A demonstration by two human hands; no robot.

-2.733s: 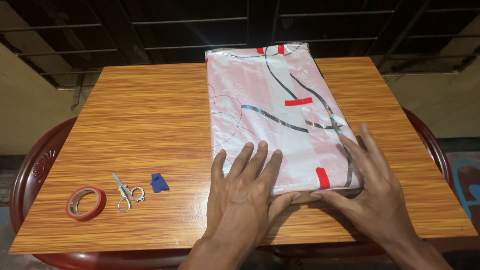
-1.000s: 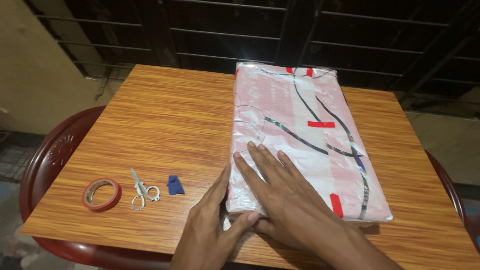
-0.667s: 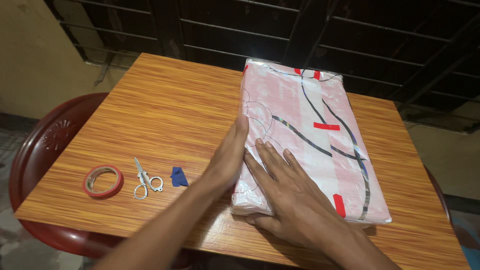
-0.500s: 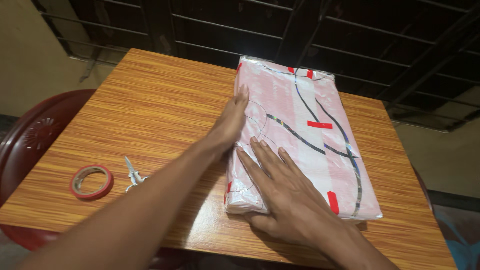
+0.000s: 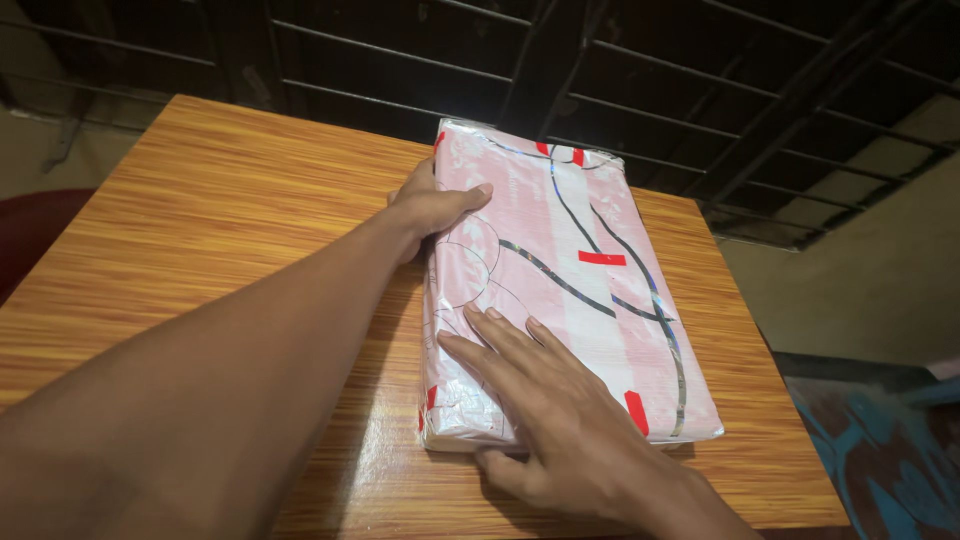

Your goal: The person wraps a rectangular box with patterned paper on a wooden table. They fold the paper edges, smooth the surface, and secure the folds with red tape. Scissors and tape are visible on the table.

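The pink gift-wrapped parcel [image 5: 560, 290] lies flat on the wooden table [image 5: 220, 220], the left hand [image 5: 430, 205] gripping its far left edge, the right hand [image 5: 560, 420] spread flat on its near end; firm, even pressure should stop it sliding.

parcel [image 5: 560, 270] on table [image 5: 200, 220], right half | left hand [image 5: 430, 205] at its left edge | right hand [image 5: 560, 420] on its near end

Plenty of open orange wood-grain table [image 5: 220, 230] left of the flat pink wrapped package with red tape strips [image 5: 570, 270]. Blocked along the package's left edge by left hand [image 5: 430, 208], near end covered by right hand [image 5: 560, 420]. Only a narrow strip free on the right side.
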